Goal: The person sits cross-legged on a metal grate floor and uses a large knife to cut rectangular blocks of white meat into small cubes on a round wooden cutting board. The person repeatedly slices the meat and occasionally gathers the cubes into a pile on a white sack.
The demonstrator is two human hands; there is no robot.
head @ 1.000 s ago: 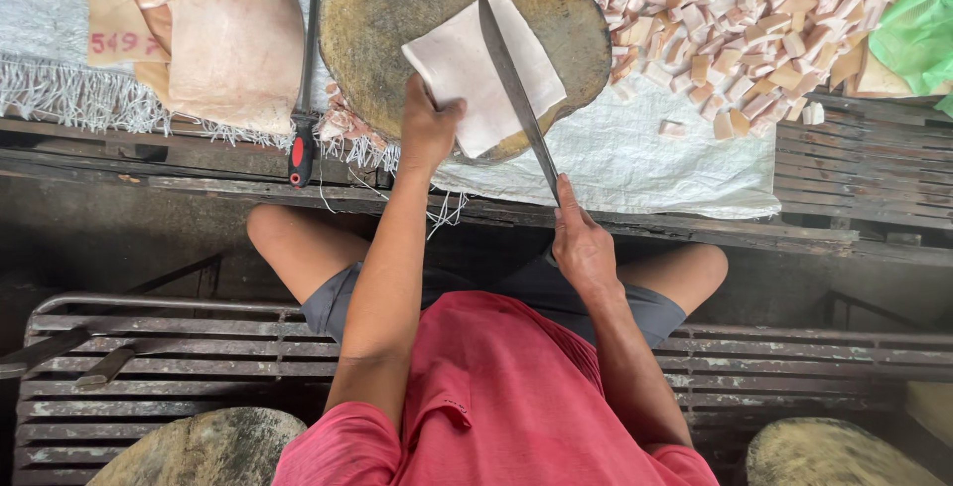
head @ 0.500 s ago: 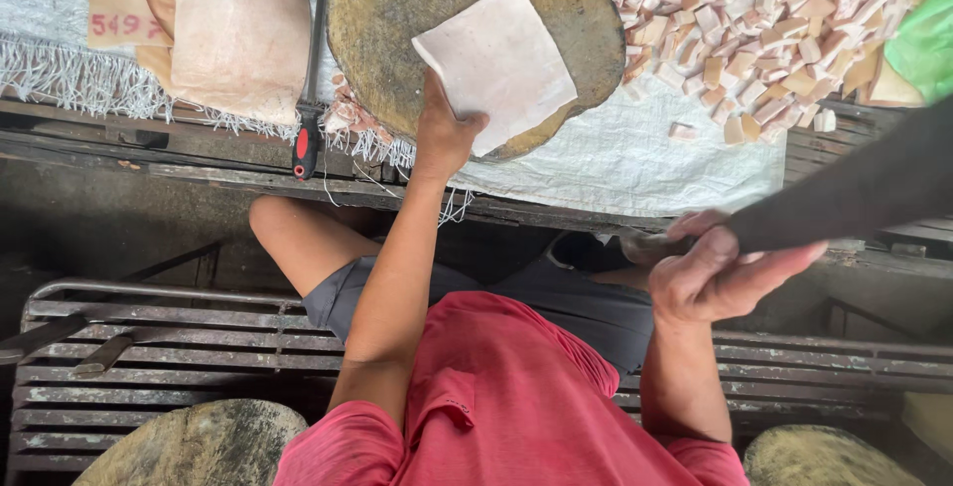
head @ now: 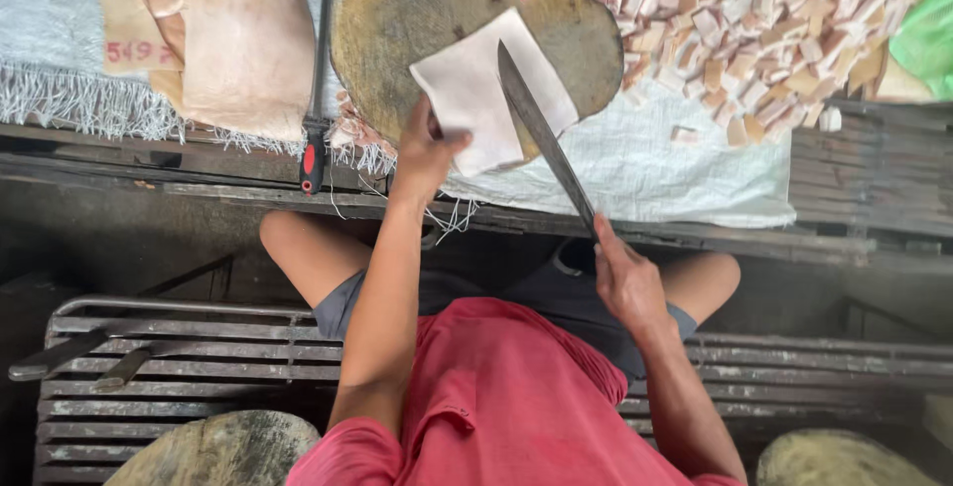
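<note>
Left hand (head: 425, 153) pinning pale slab (head: 486, 94), right hand (head: 625, 282) apparently gripping knife (head: 541, 134)

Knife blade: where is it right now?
Head view: the knife blade lies diagonally across the pale slab on the round chopping block, gripped by the right hand; left hand pins the slab.
</note>
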